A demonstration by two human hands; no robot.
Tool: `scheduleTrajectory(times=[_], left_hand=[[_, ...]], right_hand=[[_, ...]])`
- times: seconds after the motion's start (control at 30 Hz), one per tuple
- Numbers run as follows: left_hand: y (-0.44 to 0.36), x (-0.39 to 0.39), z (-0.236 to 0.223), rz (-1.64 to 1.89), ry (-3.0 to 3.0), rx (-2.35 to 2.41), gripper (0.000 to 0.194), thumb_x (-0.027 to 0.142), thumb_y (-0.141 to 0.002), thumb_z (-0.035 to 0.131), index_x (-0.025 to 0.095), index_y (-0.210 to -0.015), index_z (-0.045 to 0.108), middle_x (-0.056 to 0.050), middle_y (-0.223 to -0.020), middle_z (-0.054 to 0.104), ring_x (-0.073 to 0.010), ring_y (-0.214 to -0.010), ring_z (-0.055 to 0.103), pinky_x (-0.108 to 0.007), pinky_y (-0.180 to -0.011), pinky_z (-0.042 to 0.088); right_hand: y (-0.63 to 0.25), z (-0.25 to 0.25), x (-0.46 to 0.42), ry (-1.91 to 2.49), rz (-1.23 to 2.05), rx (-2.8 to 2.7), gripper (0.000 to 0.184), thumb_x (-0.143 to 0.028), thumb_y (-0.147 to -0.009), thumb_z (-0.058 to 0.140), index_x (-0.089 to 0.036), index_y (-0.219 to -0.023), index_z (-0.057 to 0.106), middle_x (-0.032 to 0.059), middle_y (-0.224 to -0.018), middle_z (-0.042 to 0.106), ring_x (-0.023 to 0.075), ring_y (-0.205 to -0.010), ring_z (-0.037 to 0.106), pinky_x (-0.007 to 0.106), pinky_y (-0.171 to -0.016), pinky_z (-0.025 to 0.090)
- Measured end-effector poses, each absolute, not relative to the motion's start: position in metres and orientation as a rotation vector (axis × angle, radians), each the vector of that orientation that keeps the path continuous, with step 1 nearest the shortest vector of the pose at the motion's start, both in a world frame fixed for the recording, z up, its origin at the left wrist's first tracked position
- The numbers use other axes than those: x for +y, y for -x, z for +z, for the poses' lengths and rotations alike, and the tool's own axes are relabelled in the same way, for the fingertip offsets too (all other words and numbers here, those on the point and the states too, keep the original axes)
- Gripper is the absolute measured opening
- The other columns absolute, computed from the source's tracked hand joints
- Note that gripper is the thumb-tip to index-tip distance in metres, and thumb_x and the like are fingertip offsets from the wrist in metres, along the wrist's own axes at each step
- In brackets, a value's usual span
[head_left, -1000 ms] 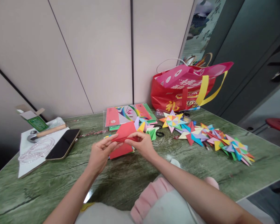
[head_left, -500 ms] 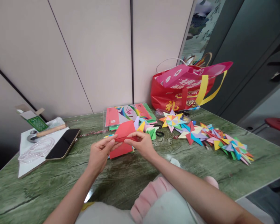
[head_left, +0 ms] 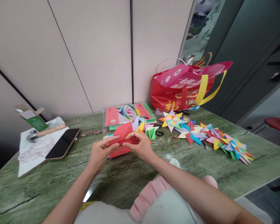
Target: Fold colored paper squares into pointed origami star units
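A piece of red paper (head_left: 125, 129) with a fold across it is held up in front of me over the table. My left hand (head_left: 102, 153) pinches its left side between thumb and fingers. On the right side, my right hand (head_left: 141, 144) grips the paper the same way, fingertips close to those of the left. Below the hands, more red paper (head_left: 120, 152) shows, lying on sheets of other colours; the hands hide part of it. Several small folded paper pieces (head_left: 145, 127) in purple, yellow, pink and green lie just behind my right hand.
Several colourful paper stars (head_left: 191, 133) spread along the right. Behind are a pack of coloured paper (head_left: 130, 115), black-handled scissors (head_left: 159, 133) and a red bag (head_left: 182, 88). On the left lie a phone (head_left: 63, 143), a wooden-handled hammer (head_left: 51, 130), clear beads (head_left: 37, 150) and a green box (head_left: 37, 122).
Both hands have shifted their fingers along the red paper, and its upper part has tilted slightly and moved a little left. The things on the table have stayed put.
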State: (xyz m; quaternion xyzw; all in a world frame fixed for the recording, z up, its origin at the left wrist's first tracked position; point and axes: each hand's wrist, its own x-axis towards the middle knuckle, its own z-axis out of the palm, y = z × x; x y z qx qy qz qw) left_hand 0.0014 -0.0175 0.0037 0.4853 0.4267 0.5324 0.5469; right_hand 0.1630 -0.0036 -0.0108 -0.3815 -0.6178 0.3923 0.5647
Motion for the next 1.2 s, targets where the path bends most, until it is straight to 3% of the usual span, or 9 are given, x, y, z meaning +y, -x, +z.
scheduleTrajectory(times=[0.43, 0.77, 1.2], left_hand=[[-0.0014, -0.0178, 0.0030, 1.253, -1.252, 1.096, 0.038, 0.021, -0.058, 0.075, 0.016, -0.095, 0.067, -0.006, -0.095, 0.070, -0.0207, -0.077, 0.068, -0.032, -0.080, 0.053], [-0.0026, -0.0191, 0.0015, 1.291, -1.208, 1.010, 0.032, 0.021, -0.062, 0.072, 0.018, -0.094, 0.068, -0.002, -0.083, 0.073, -0.0193, -0.077, 0.068, -0.031, -0.078, 0.055], [-0.0024, -0.0200, 0.0006, 1.312, -1.257, 1.047, 0.035, 0.024, -0.061, 0.073, 0.018, -0.095, 0.068, -0.003, -0.090, 0.071, -0.0220, -0.080, 0.067, -0.036, -0.081, 0.053]], right_hand=[[-0.1639, -0.0107, -0.0024, 0.898, 0.926, -1.414, 0.017, -0.026, -0.062, 0.070, -0.016, -0.072, 0.061, 0.0003, -0.070, 0.061, 0.0127, -0.065, 0.055, 0.024, -0.063, 0.043], [-0.1638, -0.0110, -0.0022, 0.888, 0.938, -1.403, 0.021, -0.028, -0.060, 0.071, -0.017, -0.075, 0.061, -0.0004, -0.070, 0.061, 0.0121, -0.063, 0.054, 0.023, -0.060, 0.043], [-0.1638, -0.0136, 0.0008, 0.900, 0.921, -1.402, 0.024, -0.030, -0.061, 0.071, -0.017, -0.079, 0.061, 0.0009, -0.077, 0.062, 0.0116, -0.065, 0.051, 0.025, -0.061, 0.041]])
